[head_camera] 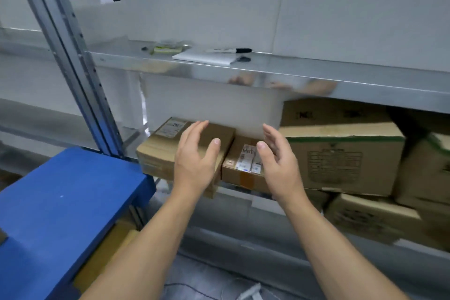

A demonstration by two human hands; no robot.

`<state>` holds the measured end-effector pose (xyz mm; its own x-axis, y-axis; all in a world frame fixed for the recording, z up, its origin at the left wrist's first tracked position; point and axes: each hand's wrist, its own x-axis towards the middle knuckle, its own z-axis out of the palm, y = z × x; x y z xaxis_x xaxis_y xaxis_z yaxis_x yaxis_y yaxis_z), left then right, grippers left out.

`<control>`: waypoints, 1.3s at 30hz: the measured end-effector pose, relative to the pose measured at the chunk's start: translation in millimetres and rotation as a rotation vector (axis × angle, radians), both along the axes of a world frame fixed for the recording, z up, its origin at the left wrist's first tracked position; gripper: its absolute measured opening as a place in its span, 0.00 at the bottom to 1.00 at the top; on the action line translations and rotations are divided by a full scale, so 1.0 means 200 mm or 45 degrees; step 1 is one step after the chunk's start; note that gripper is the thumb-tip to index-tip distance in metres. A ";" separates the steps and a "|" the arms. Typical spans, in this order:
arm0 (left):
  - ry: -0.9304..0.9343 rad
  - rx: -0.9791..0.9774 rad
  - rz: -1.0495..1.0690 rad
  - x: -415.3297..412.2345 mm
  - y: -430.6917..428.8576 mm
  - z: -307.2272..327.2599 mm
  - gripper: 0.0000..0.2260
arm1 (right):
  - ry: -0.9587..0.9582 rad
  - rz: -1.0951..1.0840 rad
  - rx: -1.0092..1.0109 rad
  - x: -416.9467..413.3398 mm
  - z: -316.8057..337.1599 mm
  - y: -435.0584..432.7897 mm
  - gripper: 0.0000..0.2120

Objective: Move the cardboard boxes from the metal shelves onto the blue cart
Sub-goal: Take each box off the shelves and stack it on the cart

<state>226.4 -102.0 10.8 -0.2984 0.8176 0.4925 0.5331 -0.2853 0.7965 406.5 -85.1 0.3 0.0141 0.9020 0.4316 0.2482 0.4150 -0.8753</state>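
Observation:
Two small cardboard boxes sit side by side on the lower metal shelf (243, 204). The left small box (158, 151) has a white label on top; the right small box (241, 165) carries white stickers. My left hand (197, 156) hovers over the left small box with fingers straight and spread. My right hand (277, 156) is held upright in front of the right small box, fingers relaxed, holding nothing. Whether either hand touches a box is not plain. The blue cart (63, 204) stands at the lower left with its top bare.
A large cardboard box (341, 161) stands right of the small ones, with more boxes behind and below it (372, 219). The upper shelf (316, 80) holds a notepad (207, 57), a black marker (231, 50) and a small packet. A grey shelf post (70, 61) rises beside the cart.

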 end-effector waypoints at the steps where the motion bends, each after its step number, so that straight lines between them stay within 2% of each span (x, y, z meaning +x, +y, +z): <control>1: 0.004 0.004 -0.030 0.06 0.01 0.00 0.19 | -0.002 -0.024 0.007 0.06 0.01 -0.02 0.17; 11: -0.021 -0.119 -0.248 0.46 0.13 -0.05 0.20 | 0.120 -0.466 -0.001 0.56 0.00 -0.13 0.16; 17: -0.084 -0.190 -0.352 0.61 0.23 -0.05 0.21 | 0.089 -0.771 0.019 0.73 -0.01 -0.15 0.22; 27: -0.238 -0.368 -0.500 0.73 0.35 -0.07 0.24 | 0.032 -0.837 -0.065 0.84 0.08 -0.02 0.24; 33: -0.315 -0.448 -0.572 0.73 0.37 -0.09 0.20 | -0.007 -0.809 -0.110 0.88 0.07 0.03 0.23; 37: -0.418 -0.408 -0.508 0.73 0.34 -0.08 0.17 | 0.055 -0.793 -0.105 0.85 0.08 0.01 0.20; 39: -0.459 -0.357 -0.450 0.71 0.31 -0.07 0.15 | 0.067 -0.790 -0.122 0.83 0.07 -0.01 0.22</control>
<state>368.1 -40.0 -3.2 -0.0920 0.9827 0.1607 0.1243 -0.1488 0.9810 572.3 -87.7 13.8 0.5662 0.7535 0.3340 0.3734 0.1268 -0.9190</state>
